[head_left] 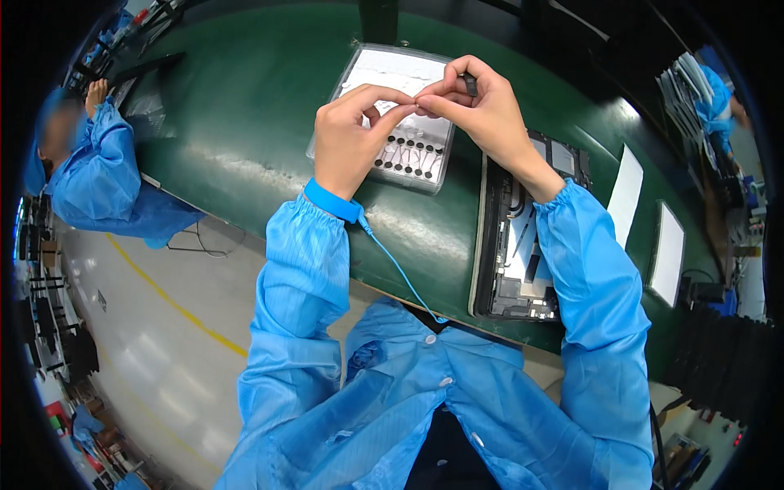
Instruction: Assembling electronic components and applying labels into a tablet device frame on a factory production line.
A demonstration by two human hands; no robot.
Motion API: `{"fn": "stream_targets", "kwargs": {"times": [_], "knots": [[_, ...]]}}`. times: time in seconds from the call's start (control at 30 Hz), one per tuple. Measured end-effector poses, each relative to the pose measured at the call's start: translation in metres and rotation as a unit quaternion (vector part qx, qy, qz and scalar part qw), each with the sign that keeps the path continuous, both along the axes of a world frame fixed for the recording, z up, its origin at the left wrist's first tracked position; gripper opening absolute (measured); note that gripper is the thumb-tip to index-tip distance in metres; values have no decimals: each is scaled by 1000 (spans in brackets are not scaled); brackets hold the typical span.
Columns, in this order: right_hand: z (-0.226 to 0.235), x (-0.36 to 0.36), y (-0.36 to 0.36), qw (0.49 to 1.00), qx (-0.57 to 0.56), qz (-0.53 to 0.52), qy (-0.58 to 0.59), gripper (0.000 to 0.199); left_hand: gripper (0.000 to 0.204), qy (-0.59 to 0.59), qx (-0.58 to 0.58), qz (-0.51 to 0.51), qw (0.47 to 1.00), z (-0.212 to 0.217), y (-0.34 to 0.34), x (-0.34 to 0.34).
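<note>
Seemingly pinches a piece (pixel 417 100), too small to identify, between left grip (pixel 349 135) and right grip (pixel 494 106), likely for fine control, above the tray (pixel 380 67) toward the bench's (pixel 245 106) far edge, close to its black discs (pixel 408 170).

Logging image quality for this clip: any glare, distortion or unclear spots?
In the head view, glare streaks the green tabletop and floor, fisheye distortion bows the tabletop's edges, and the corners go black; also in the head view, the left hand and right hand look clear.
</note>
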State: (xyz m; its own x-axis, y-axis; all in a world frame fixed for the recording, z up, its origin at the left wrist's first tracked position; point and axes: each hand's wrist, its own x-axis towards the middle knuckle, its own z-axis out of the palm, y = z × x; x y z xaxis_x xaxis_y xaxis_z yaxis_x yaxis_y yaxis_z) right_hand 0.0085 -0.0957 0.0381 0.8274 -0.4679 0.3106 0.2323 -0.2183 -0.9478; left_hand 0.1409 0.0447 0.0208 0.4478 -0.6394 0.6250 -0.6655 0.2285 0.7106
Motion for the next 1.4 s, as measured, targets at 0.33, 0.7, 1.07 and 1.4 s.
{"fn": "stream_targets", "kwargs": {"times": [0.33, 0.7, 1.07, 1.4], "knots": [[-4, -1, -6, 999, -12, 16, 25, 25, 12, -3, 22, -9, 1000, -5, -1, 1], [-6, -2, -8, 998, -62, 12, 27, 30, 14, -7, 59, -8, 998, -7, -2, 0], [-4, -5, -12, 999, 13, 15, 50, 29, 10, -70, 58, -15, 996, -3, 0, -6], [30, -107, -53, 983, -138, -97, 74, 24, 22, -319, 147, 144, 925, 5, 3, -2]]}}
